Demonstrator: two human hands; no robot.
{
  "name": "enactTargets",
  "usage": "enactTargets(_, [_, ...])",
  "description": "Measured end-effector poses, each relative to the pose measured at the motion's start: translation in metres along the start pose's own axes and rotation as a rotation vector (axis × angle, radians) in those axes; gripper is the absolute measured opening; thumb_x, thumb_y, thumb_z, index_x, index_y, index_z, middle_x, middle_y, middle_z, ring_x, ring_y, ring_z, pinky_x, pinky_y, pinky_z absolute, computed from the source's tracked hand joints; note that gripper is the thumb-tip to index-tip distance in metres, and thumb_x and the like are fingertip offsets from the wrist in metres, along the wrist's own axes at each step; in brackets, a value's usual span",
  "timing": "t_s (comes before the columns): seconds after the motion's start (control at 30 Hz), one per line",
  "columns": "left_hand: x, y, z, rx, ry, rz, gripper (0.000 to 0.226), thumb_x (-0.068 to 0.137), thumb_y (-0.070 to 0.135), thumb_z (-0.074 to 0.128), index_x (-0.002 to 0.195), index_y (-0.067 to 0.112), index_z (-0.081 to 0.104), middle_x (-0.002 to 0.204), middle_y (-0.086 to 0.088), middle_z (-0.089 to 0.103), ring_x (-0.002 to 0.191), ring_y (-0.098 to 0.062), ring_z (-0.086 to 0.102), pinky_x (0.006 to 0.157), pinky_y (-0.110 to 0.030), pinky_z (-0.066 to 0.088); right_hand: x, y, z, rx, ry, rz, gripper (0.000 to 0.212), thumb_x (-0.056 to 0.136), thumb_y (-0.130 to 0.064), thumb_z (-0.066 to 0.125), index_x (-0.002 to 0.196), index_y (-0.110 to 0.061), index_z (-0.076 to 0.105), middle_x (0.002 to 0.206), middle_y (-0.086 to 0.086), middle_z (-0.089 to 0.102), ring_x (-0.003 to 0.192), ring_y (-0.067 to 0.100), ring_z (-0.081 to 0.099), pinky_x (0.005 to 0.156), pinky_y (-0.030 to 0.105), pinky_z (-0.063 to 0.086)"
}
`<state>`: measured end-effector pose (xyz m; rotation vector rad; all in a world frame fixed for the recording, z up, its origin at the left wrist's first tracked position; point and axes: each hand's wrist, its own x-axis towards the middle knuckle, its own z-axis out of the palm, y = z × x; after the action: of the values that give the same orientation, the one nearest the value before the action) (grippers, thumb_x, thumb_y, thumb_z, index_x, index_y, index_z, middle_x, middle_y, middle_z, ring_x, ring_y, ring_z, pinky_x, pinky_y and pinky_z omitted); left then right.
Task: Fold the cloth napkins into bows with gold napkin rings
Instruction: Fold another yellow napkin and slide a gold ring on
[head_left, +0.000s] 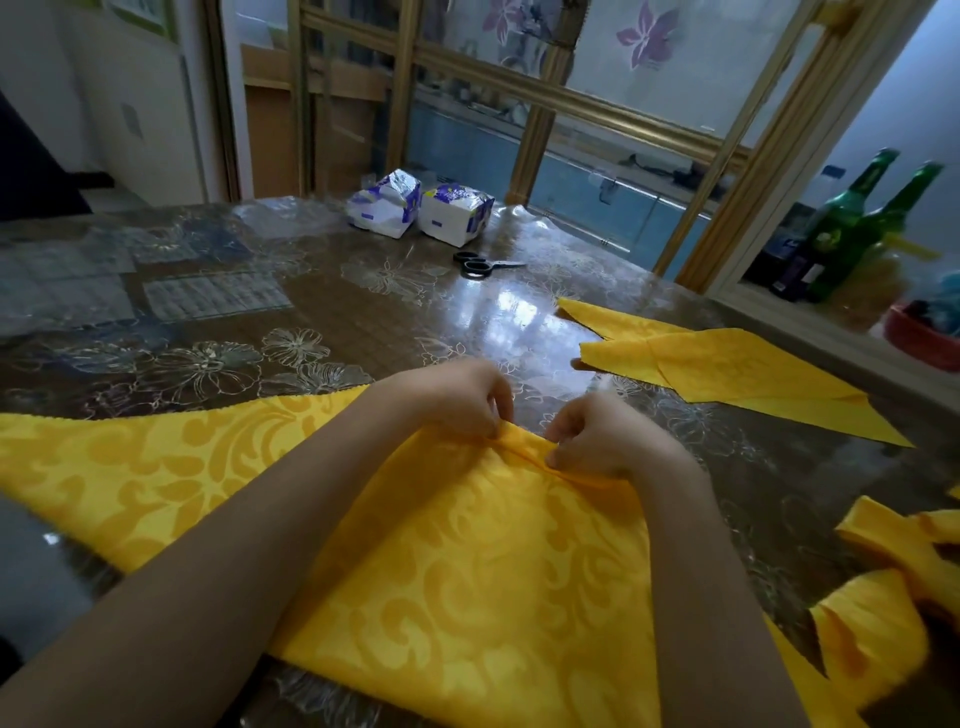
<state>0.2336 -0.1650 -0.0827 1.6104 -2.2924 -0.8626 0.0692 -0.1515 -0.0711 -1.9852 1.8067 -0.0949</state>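
The big yellow cloth napkin with the swirly pattern (467, 571) lies flat on the shiny brown table with flower drawings (234, 332). It runs from the far left of my view to the middle, right in front of me. I think I am at the start of the bow, making the first small folds along the far edge. To do this well, I should make each fold the same width and press it flat. I should hold the last fold down while I pull up the next one. Both sides should move together so the strip does not go crooked.

My left hand (462, 400) has its fingers curled down. It pinches the far edge of the napkin between thumb and fingertips. Just beside it, my right hand (597, 436) does the same and nips a little bunched ridge of cloth. Both hands are nearly closed, with only cloth inside. They are near each other but not touching.

Behind my hands sit two white and blue paper packs (384, 208) and black-handled scissors (478, 265). To the right lie flat yellow napkins (727, 364). At the bottom right is a pleated yellow napkin (883, 597). I cannot see any gold rings.
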Motion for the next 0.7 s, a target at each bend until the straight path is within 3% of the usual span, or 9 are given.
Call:
enactTargets(0.17, [-0.011, 0.007, -0.003, 0.06, 0.003, -0.031, 0.027, 0.088, 0.006, 0.053, 0.109, 0.019, 0.062, 0.102, -0.001, 0.058, 0.087, -0.017, 0.057, 0.073, -0.03, 0.053, -0.013, -0.006, 0.006, -0.04, 0.092, 0.003, 0.017, 0.08, 0.0, 0.056, 0.09, -0.013, 0.059, 0.085, 0.001, 0.055, 0.072, 0.014, 0.052, 0.057, 0.026, 0.043])
enactTargets(0.27, [-0.02, 0.013, 0.004, 0.215, 0.11, -0.002, 0.023, 0.088, 0.012, 0.055, 0.11, 0.018, 0.061, 0.115, -0.003, 0.057, 0.106, -0.022, 0.053, 0.086, -0.034, 0.044, -0.025, -0.017, 0.018, -0.272, 0.249, -0.083, 0.017, 0.084, 0.0, 0.048, 0.091, -0.016, 0.049, 0.099, 0.004, 0.054, 0.09, 0.021, 0.051, 0.067, 0.03, 0.035])
enactTargets(0.33, [-0.029, 0.012, 0.013, 0.309, 0.156, 0.004, 0.022, 0.088, 0.011, 0.054, 0.109, 0.018, 0.06, 0.119, -0.003, 0.054, 0.115, -0.022, 0.046, 0.093, -0.035, 0.035, -0.039, -0.019, 0.029, -0.39, 0.323, -0.201, 0.023, 0.087, 0.0, 0.045, 0.102, -0.016, 0.051, 0.112, 0.006, 0.053, 0.104, 0.024, 0.05, 0.072, 0.029, 0.031])
enactTargets(0.4, [-0.038, 0.008, 0.02, 0.383, 0.156, -0.03, 0.023, 0.085, 0.013, 0.057, 0.106, 0.019, 0.061, 0.121, -0.004, 0.051, 0.12, -0.023, 0.041, 0.098, -0.038, 0.031, -0.05, -0.014, 0.038, -0.376, 0.298, -0.268, 0.029, 0.087, -0.002, 0.044, 0.113, -0.014, 0.051, 0.117, 0.006, 0.05, 0.112, 0.024, 0.047, 0.081, 0.031, 0.036])
enactTargets(0.5, [-0.046, 0.013, 0.023, 0.424, 0.182, -0.1, 0.026, 0.085, 0.021, 0.053, 0.108, 0.016, 0.064, 0.123, -0.007, 0.05, 0.121, -0.026, 0.04, 0.099, -0.04, 0.032, -0.06, -0.002, 0.043, -0.17, 0.28, -0.245, 0.019, 0.091, -0.015, 0.046, 0.106, -0.014, 0.057, 0.1, 0.0, 0.046, 0.108, 0.022, 0.049, 0.082, 0.03, 0.038])
enactTargets(0.63, [-0.043, 0.015, 0.04, 0.453, 0.287, -0.159, 0.033, 0.095, 0.036, 0.044, 0.119, 0.015, 0.052, 0.13, -0.007, 0.047, 0.124, -0.025, 0.039, 0.099, -0.038, 0.034, -0.065, 0.004, 0.058, 0.055, 0.453, -0.194, 0.014, 0.093, -0.026, 0.053, 0.092, -0.016, 0.062, 0.091, -0.006, 0.048, 0.097, 0.019, 0.054, 0.075, 0.027, 0.036])
enactTargets(0.7, [-0.042, 0.01, 0.055, 0.441, 0.348, -0.18, 0.033, 0.098, 0.037, 0.037, 0.124, 0.019, 0.044, 0.134, -0.004, 0.041, 0.125, -0.024, 0.036, 0.1, -0.037, 0.031, -0.066, 0.006, 0.071, 0.035, 0.557, -0.155, 0.008, 0.087, -0.025, 0.063, 0.089, -0.018, 0.062, 0.089, -0.006, 0.051, 0.094, 0.019, 0.055, 0.075, 0.025, 0.035])
